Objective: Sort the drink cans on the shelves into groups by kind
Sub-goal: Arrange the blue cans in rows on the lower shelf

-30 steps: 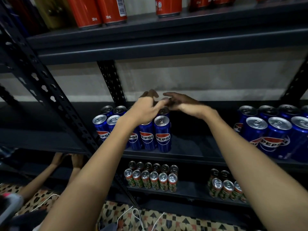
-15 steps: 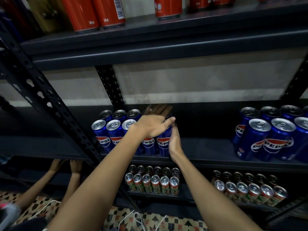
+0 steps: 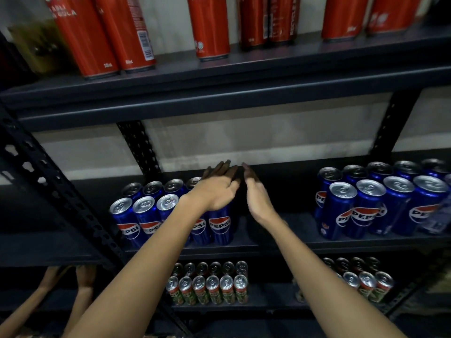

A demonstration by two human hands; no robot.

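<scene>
Hands squaring up a block of blue aluminium Pepsi cans (image 3: 219, 225) on the dark metal middle shelf (image 3: 280, 246).
Left hand (image 3: 214, 191) lies flat-fingered over the block's right end; right hand (image 3: 256, 193) stands edge-on, fingers straight, just beside it; next, likely fetching the second Pepsi cluster (image 3: 380, 206) near the shelf's right edge.

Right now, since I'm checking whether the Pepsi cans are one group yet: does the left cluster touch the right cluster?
Apart. The head view shows a stretch of bare middle shelf between the left cluster and the right cluster.
</scene>
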